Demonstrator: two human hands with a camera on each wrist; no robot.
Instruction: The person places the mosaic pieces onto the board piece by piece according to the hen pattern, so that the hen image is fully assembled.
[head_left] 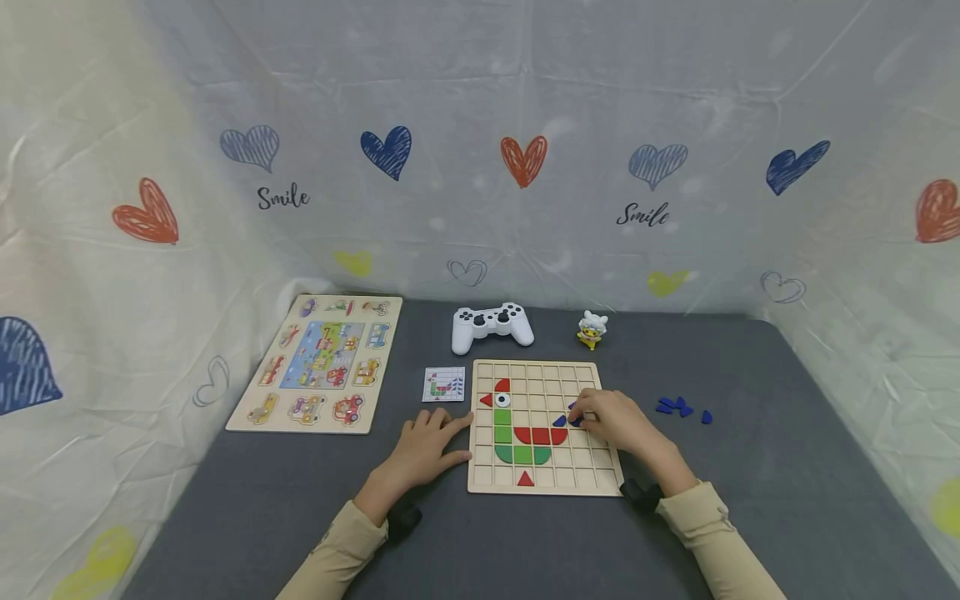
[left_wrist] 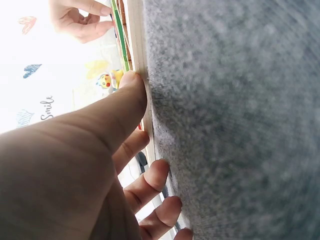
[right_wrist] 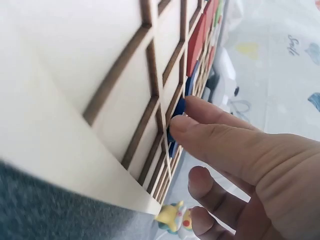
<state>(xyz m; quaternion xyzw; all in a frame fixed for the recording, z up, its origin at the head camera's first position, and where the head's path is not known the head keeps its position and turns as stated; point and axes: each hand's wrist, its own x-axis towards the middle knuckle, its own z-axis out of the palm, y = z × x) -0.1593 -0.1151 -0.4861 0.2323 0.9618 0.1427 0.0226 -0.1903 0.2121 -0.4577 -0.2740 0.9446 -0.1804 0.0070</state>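
Note:
A wooden grid board point(head_left: 573, 480) lies on the dark table, with red, green and blue flat pieces and a round eye piece set in its cells. My left hand point(head_left: 422, 447) rests at its left edge, thumb point(left_wrist: 131, 92) and forefinger against the rim, the other fingers loosely spread. Over the board's right half, my right hand point(head_left: 621, 421) pinches a small blue piece point(right_wrist: 178, 109) between thumb and forefinger, down at a cell. Beside it sits another blue piece point(head_left: 559, 422), left of the fingertips. The fingers partly cover a further blue piece point(head_left: 572, 405).
Several loose blue pieces point(head_left: 664, 404) lie right of the board. A small pattern card point(head_left: 444, 396) is at its upper left. Behind stand a white game controller point(head_left: 491, 323) and a small figurine point(head_left: 592, 332). A wooden picture puzzle point(head_left: 251, 408) lies at the far left.

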